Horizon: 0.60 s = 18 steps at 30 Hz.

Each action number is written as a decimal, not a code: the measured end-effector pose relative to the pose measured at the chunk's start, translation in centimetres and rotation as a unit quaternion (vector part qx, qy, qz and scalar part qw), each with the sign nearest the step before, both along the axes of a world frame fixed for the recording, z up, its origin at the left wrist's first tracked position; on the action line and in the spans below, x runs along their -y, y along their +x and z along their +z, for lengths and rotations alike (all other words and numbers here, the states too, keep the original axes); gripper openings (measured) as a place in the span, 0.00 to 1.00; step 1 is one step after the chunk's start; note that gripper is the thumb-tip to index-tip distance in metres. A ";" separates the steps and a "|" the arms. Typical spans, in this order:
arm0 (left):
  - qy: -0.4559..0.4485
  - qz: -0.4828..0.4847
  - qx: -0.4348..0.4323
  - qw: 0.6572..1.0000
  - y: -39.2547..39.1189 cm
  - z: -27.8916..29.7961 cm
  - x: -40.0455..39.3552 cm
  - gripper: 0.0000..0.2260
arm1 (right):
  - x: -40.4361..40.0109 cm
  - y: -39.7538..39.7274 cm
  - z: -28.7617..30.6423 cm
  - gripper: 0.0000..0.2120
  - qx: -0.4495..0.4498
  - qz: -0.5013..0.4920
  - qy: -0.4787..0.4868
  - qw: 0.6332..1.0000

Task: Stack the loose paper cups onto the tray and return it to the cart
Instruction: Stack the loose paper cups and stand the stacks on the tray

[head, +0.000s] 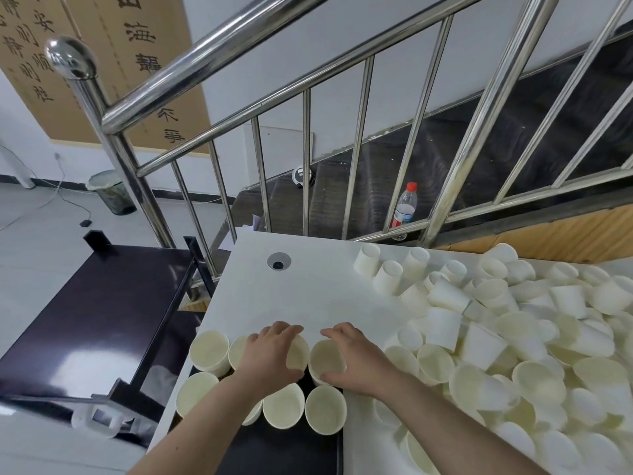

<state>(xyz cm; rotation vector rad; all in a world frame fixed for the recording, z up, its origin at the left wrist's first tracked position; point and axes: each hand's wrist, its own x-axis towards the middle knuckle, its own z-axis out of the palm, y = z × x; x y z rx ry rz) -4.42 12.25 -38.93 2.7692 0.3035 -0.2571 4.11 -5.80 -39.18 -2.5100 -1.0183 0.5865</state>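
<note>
A dark tray (pixel 291 450) lies on the white table's near left part, holding two rows of upright white paper cups (pixel 209 351). My left hand (pixel 270 354) curls round a cup (pixel 298 353) in the far row. My right hand (pixel 352 358) curls round the neighbouring cup (pixel 327 358) to its right. A large heap of loose paper cups (pixel 513 337) covers the right half of the table. The black cart (pixel 96 320) stands left of the table with its top shelf bare.
A steel stair railing (pixel 308 159) rises behind the white table (pixel 308 289). A plastic water bottle (pixel 406 207) stands on a step beyond it. A cable hole (pixel 279 261) sits in the far table top. A bin (pixel 109 192) stands on the floor far left.
</note>
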 end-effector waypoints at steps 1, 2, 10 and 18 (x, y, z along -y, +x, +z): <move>0.003 -0.001 -0.001 1.000 0.0 -0.1 0.0 0.34 | -0.1 0.0 -0.2 0.35 0.005 0.000 -0.008 1.000; 0.005 -0.002 -0.004 1.000 0.0 -0.3 -0.1 0.33 | -0.1 0.1 -0.4 0.35 0.009 0.001 -0.016 1.000; 0.041 -0.016 -0.034 0.998 0.6 -1.1 -0.2 0.30 | -0.6 0.3 -1.3 0.33 0.021 0.017 -0.056 0.998; 0.048 -0.022 -0.036 0.998 1.1 -1.3 -0.5 0.29 | -0.7 0.2 -2.0 0.30 0.024 0.016 -0.058 0.998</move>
